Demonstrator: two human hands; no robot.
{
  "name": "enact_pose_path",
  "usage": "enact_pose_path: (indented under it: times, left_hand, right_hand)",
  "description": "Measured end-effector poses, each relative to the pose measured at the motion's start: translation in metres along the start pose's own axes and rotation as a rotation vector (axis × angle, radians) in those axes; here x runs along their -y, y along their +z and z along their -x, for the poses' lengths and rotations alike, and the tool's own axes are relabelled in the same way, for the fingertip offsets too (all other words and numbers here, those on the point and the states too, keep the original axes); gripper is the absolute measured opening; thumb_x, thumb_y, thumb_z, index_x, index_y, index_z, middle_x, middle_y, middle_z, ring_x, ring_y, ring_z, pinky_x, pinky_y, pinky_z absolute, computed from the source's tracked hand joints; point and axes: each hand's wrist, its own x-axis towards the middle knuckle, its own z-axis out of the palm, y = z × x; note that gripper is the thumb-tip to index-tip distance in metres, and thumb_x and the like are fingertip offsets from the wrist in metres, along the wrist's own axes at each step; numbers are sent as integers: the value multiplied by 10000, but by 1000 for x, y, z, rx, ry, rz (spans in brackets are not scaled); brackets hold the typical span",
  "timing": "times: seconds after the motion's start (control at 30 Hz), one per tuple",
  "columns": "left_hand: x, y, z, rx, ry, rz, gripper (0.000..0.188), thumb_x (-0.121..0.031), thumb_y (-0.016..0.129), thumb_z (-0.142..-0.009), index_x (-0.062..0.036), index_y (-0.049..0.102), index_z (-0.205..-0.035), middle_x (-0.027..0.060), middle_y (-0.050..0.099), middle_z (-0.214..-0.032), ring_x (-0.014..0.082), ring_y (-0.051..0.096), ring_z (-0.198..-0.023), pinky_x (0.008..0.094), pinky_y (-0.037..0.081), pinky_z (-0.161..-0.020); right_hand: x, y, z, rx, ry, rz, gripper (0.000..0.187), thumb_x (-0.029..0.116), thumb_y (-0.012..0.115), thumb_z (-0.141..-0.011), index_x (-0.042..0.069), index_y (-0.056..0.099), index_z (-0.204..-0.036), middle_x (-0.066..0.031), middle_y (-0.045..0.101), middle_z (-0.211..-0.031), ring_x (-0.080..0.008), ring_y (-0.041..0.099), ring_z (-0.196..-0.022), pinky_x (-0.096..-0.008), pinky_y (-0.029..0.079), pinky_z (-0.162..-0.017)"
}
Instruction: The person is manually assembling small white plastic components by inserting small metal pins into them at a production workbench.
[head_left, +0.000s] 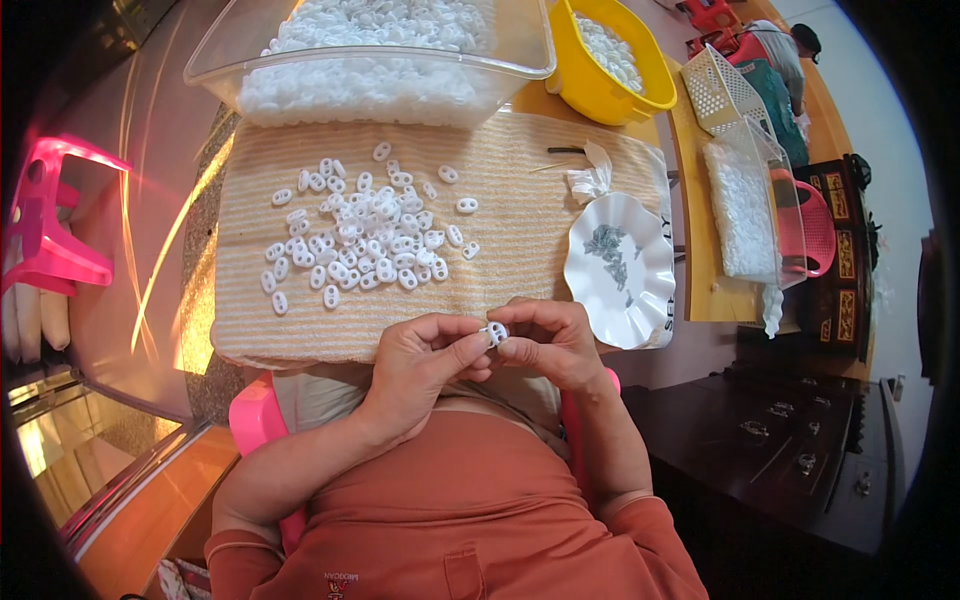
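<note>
Between both hands, just over the table's near edge, is a small white oval plastic piece with two holes (497, 334). My left hand (432, 352) pinches it from the left, thumb and forefinger closed. From the other side my right hand (548, 342) grips the same piece with thumb and fingertips. A loose pile of like white two-hole pieces (375, 225) lies on the striped towel (520, 240) beyond my left hand. Right of my right hand, a white scalloped plate (640, 325) holds small greyish clear bits (612, 250).
At the far side stand a clear bin (370, 62) full of white pieces and a yellow basin (655, 90). A crumpled white wrapper (592, 178) and a thin black stick (566, 150) lie near the plate. Another person (785, 60) is at a side table. A pink stool (60, 220) stands left.
</note>
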Motion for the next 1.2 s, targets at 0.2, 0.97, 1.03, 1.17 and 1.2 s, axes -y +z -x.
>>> enact_pose_path:
  times: [0.2, 0.97, 1.03, 1.17, 1.2]
  left_hand:
    - [0, 0, 0, -7, -2, 0, 157, -54, 645, -877, 4, 630, -1022, 78, 664, -853, 122, 640, -722, 256, 575, -651]
    - [0, 0, 1, -15, 4, -27, 156, -71, 649, -878, 9, 645, -1011, 69, 664, -844, 110, 629, -714, 239, 561, -643]
    - [1, 0, 1, -19, 6, -36, 154, -67, 648, -877, 7, 645, -1012, 72, 665, -846, 113, 633, -714, 244, 564, -642]
    - [1, 0, 1, -20, 3, -22, 148, -64, 647, -877, 3, 644, -1009, 74, 666, -844, 118, 637, -714, 247, 567, -640]
    - [2, -1, 1, -16, 7, -23, 146, -64, 647, -876, 1, 644, -1007, 74, 667, -842, 119, 639, -711, 248, 568, -638]
  right_hand:
    - [0, 0, 1, 7, -1, -15, 309, 36, 654, -873, -43, 588, -1165, -83, 664, -987, -131, 633, -900, -259, 521, -799]
    - [-2, -1, 1, -12, -16, 18, 295, 29, 674, -856, -47, 605, -1132, -80, 656, -1003, -127, 620, -920, -263, 504, -816]
    - [-2, -1, 1, -12, -18, 16, 295, 33, 674, -857, -46, 605, -1132, -79, 656, -1001, -126, 619, -920, -262, 504, -816]
    - [-2, -1, 1, 9, -7, -9, 294, 46, 674, -861, -44, 606, -1132, -72, 656, -997, -124, 617, -918, -260, 503, -815]
    - [-2, -1, 1, 9, -6, -9, 294, 46, 674, -861, -44, 606, -1132, -72, 656, -997, -124, 617, -918, -260, 503, -815]
